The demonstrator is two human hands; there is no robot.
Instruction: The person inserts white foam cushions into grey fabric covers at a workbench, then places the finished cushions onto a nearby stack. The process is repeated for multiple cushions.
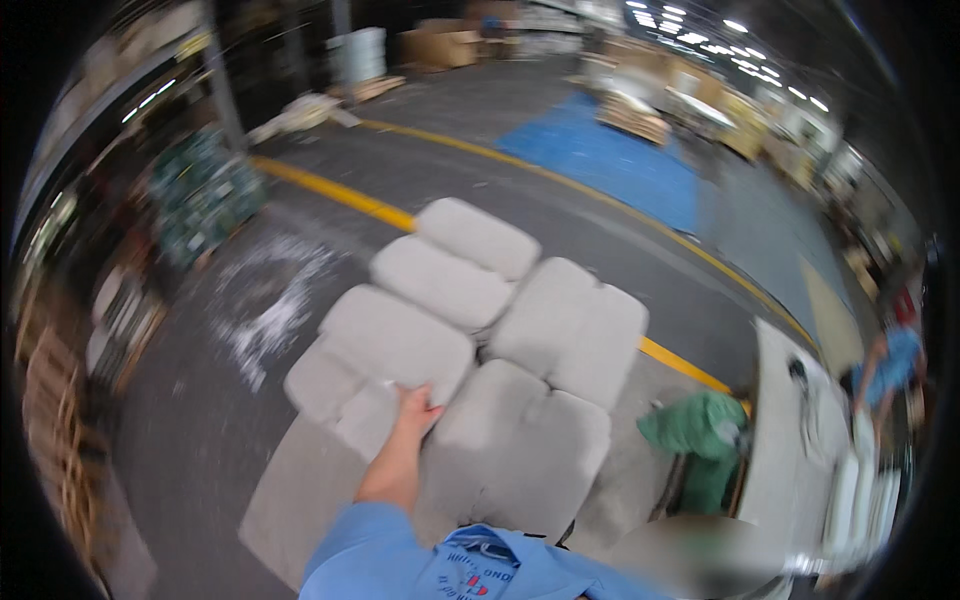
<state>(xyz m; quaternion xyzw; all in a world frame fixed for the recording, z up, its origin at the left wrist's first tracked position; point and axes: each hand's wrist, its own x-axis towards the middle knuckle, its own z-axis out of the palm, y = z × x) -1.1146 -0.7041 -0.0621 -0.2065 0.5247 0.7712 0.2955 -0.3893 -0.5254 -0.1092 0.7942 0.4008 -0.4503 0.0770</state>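
Cushions (470,350) of pale grey fabric lie massed on the warehouse floor, and everything else sits around them. At their near edge a blue sleeve (390,555) with a printed chest patch comes in from the bottom of the view, and the left hand (412,412) at its end presses onto the near-left cushion (385,350), fingers laid on the fabric and partly hidden, so whether they pinch it cannot be told. The right hand is out of view. Right of the cushions stands a crumpled green bag (700,435), beside a long white table (785,440); past it is another person in blue (890,365). Left of the cushions, white scuffs (270,300) mark the floor. Behind them runs a yellow floor line (340,195), with green stacked packages (200,195) far left, a blue floor patch (610,155) beyond, and brown cartons (450,45) farthest back.
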